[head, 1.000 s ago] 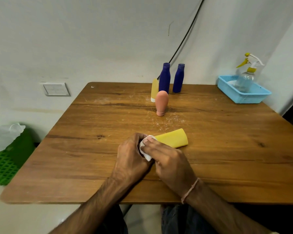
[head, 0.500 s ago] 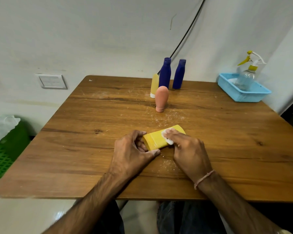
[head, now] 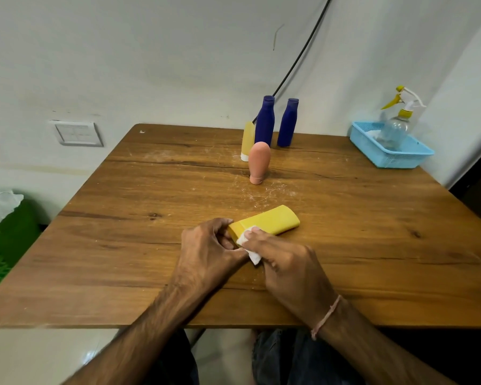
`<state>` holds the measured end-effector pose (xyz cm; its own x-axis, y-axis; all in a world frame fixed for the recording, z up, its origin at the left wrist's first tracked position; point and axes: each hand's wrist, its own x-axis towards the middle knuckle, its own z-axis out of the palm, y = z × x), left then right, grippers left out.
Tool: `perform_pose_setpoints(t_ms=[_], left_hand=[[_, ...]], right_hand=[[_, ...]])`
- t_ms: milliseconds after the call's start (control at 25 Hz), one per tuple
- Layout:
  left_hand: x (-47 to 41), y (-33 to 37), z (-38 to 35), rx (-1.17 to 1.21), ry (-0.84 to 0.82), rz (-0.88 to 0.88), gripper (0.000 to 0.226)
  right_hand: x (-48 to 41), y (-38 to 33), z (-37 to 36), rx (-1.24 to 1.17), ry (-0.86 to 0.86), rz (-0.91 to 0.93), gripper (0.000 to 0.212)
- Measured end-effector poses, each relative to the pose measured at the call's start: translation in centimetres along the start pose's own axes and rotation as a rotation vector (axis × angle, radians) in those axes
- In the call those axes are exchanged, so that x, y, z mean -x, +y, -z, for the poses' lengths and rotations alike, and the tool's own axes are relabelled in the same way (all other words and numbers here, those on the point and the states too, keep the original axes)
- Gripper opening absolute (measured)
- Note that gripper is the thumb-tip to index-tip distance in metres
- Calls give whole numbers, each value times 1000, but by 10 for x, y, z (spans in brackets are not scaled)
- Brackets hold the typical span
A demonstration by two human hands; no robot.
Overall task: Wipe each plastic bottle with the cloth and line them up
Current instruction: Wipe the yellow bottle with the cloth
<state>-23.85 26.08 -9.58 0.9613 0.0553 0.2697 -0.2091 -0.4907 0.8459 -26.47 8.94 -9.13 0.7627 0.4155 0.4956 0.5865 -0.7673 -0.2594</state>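
The left hand grips the near end of the lying yellow bottle; at its 3 o'clock the right hand pinches the cloth against the bottle.

A wooden table carries a yellow bottle lying flat, a pink bottle, two blue bottles, a pale yellow tube and a blue basket.

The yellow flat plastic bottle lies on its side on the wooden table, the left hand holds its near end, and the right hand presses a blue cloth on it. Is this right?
Not quite: the head view shows a small white cloth, not blue. The rest holds: the yellow flat plastic bottle lies on its side on the wooden table, the left hand holds its near end, and the right hand presses the cloth on it.
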Motion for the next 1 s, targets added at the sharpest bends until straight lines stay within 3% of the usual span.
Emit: perform_pose_setpoints(t_ms=[200, 360, 480, 600, 680, 800, 1000], left_hand=[[1, 2, 1, -25, -16, 12, 66], [1, 1, 0, -11, -18, 9, 61], [2, 4, -1, -66, -36, 0, 61], [5, 2, -2, -73, -5, -64, 45], [4, 1, -3, -76, -4, -79, 46], [2, 0, -5, -96, -22, -56, 62], [4, 0, -5, -103, 9, -127, 52]], right_hand=[[-11, 23, 7, 11, 72, -219, 49], [-10, 5, -2, -13, -22, 24, 53], [-32, 16, 4, -11, 39, -192, 54], [-23, -8, -6, 25, -40, 4, 48], [-15, 1, -7, 3, -19, 59, 51], [-20, 18, -1, -25, 94, -213, 55], [-11, -2, -10, -26, 33, 6, 51]])
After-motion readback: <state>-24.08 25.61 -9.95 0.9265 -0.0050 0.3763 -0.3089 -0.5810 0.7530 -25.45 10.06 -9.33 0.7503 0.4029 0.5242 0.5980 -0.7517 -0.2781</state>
